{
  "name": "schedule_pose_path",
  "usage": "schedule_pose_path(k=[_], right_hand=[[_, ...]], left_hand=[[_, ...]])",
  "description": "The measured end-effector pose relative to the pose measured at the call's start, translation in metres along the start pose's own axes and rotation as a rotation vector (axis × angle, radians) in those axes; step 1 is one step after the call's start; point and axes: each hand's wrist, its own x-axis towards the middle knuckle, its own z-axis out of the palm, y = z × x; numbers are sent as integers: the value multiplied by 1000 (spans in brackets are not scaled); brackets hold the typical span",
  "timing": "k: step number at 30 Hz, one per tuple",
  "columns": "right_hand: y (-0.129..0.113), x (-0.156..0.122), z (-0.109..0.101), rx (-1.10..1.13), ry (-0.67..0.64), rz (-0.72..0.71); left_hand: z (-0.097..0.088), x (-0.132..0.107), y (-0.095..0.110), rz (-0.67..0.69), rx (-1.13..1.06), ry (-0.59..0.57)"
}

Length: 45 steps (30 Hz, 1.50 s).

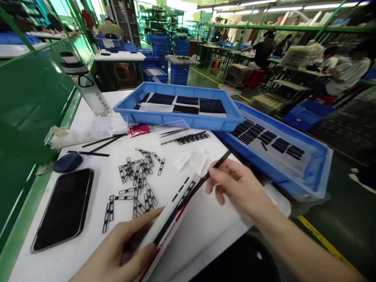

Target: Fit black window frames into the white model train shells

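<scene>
My left hand is wrapped round a long white bar with red edging, held tilted over the front of the table. A black band runs along the bar's face, and small black pieces lie near its far end. My right hand pinches a slim black strip between thumb and fingers. The strip's lower end reaches down onto the bar's far end; whether it is stuck there I cannot tell. Left of the bar lies a loose heap of black ladder-like frames, with a neater stack of similar frames behind.
A blue tray with black sheets stands at the back, and a second blue tray at the right. A phone, a dark blue oval object, a bottle and a red packet occupy the left side. Several people sit farther off.
</scene>
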Motion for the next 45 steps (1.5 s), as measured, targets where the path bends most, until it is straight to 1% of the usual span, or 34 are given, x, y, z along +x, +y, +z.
schedule_pose_path(k=[1,3,5,8,11,13,15,18,20,23,25,26,27,29,31,32,36,39,40,41,42,45], right_hand=[[11,-10,12,46,-7,29],[27,-25,34,114,-23,74],[35,-36,48,160,-32,108],[34,-45,57,187,-20,149],[29,-48,61,203,-9,173],[28,-48,63,215,4,186],[27,-45,60,224,37,169],[23,-36,42,205,77,55],[16,-28,25,129,66,-41],[-1,-14,6,-84,-38,-167],[-15,-7,2,-268,-132,-216],[-22,-5,2,-365,-200,-227],[-29,-2,3,-457,-303,-229],[-39,2,6,-586,-546,-217],[-44,7,9,-649,-730,-222],[-44,9,10,-661,-790,-227],[-35,17,11,-665,-926,-281],[-29,17,13,-637,-917,-309],[-28,15,14,-621,-890,-295],[-27,12,16,-591,-832,-267],[-26,9,17,-543,-735,-231],[-18,-3,23,-280,-319,-170]], left_hand=[[-2,2,4,32,6,-62],[-5,6,12,71,-30,-82],[-7,9,17,117,-100,-157],[-7,12,20,141,-153,-231],[-7,13,19,139,-141,-229],[-6,13,18,143,-150,-237],[-5,14,17,137,-187,-246],[-5,14,16,98,-288,-310],[-5,15,16,66,-343,-358],[-6,16,16,40,-385,-394],[-7,18,16,43,-411,-421],[-7,19,16,42,-425,-437],[-7,20,16,35,-441,-455],[-7,22,16,11,-487,-489],[-7,23,16,-16,-530,-509],[-8,23,16,-20,-540,-513],[-9,23,18,-31,-491,-504],[-9,22,19,-39,-480,-512],[-9,22,19,-42,-488,-515],[-9,22,19,-43,-494,-512],[-8,21,18,-39,-498,-503],[-7,19,15,10,-510,-467]])
